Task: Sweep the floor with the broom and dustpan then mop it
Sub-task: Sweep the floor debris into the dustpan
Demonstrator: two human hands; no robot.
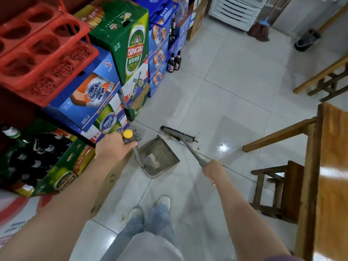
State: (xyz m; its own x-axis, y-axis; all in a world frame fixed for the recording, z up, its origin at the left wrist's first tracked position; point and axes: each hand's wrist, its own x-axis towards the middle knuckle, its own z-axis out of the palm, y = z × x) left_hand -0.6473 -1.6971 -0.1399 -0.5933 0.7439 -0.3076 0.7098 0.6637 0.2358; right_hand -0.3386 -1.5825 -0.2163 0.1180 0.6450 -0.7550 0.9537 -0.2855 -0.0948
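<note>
A: How are the tools held at this moment?

B: The left hand (113,146) is curled round the top of the dustpan handle (138,155), just below its yellow cap (127,133). The right hand (213,169) is closed round the broom handle (192,151). Nothing else is held by either hand.

A: And where are the tools set?

B: The dustpan (160,159) is stood on the tiled floor (226,81), near the foot of the stacked beer cartons (120,46), with its open mouth turned toward the broom head (178,133). The broom head is laid on the floor just beyond that mouth, and a small heap of dark debris (174,137) is gathered against the bristles. Some pale dirt is already seen inside the pan.

A: How is this step best done?

B: The front lip of the pan should be pressed flat to the tile, so that no gap is left. The debris is probably best drawn in with short, low strokes, the bristles kept on the floor. A few crumbs (198,147) are scattered to the right of the broom head and would need to be collected too.

A: And the mopping?

B: It is judged not yet begun; a mop (260,32) is seen leaning far off by the white cabinet (235,12).
</note>
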